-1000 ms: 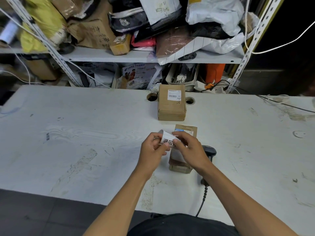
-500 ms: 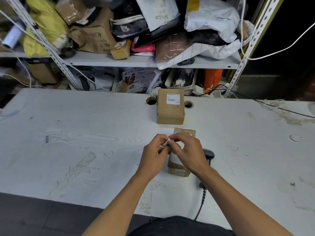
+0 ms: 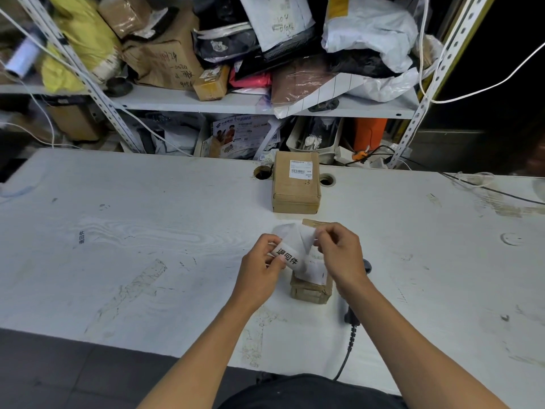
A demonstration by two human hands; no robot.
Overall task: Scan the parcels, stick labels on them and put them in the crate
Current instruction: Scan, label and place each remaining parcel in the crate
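Both hands work just above the near parcel (image 3: 309, 286), a small brown box on the white bench (image 3: 147, 246), close to the person. The left hand (image 3: 259, 271) pinches a printed label (image 3: 285, 256) bearing bold black characters, thumb on its face and the other fingers curled behind; the right hand (image 3: 339, 255) pinches the white backing sheet (image 3: 300, 240) between thumb and forefinger and holds it away from the label, so the step in hand looks like peeling. A second parcel (image 3: 296, 184) sits farther back on the bench, well apart from the hands, with a barcode sticker on its top. The scanner (image 3: 358, 293) lies just right of the near parcel, partly hidden by the right wrist, its cable trailing off the bench edge. No crate is in view. The chief risk is the freed adhesive edge folding onto itself or catching a fingertip, which would crease the label or spoil its tack. If it goes down crooked or over the existing white sticker on the near parcel, the barcode could become unreadable. The right forearm could also nudge the scanner off the bench.
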